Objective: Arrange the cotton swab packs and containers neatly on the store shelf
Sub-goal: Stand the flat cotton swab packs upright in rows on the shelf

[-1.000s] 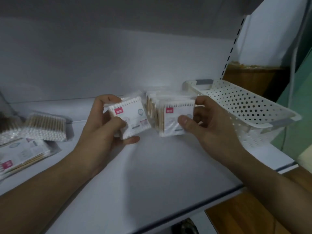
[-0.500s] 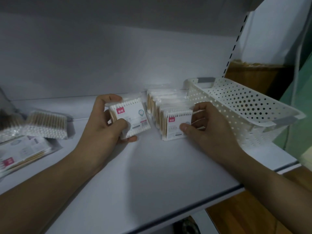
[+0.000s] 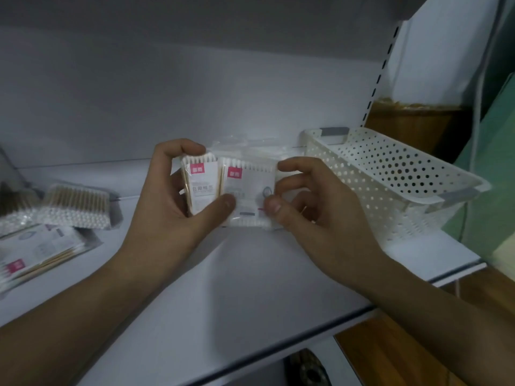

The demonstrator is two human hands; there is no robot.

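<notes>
Two cotton swab packs with pink labels stand upright side by side at the middle of the white shelf [image 3: 250, 274]. My left hand [image 3: 170, 201] grips the left pack [image 3: 201, 188], fingers over its top and thumb below. My right hand [image 3: 312, 207] pinches the right pack [image 3: 248, 193], the front one of a row, between thumb and fingers. More packs stand behind it in clear wrap [image 3: 245, 147], mostly hidden.
A white perforated basket [image 3: 390, 179] sits on the shelf right of my right hand. At the far left lie loose swab packs [image 3: 75, 207] and a flat pack [image 3: 36, 254]. The shelf's front edge runs below my forearms.
My left hand has brought its pack right and upright, up against the row. My right hand has shifted its hold on the front pack.
</notes>
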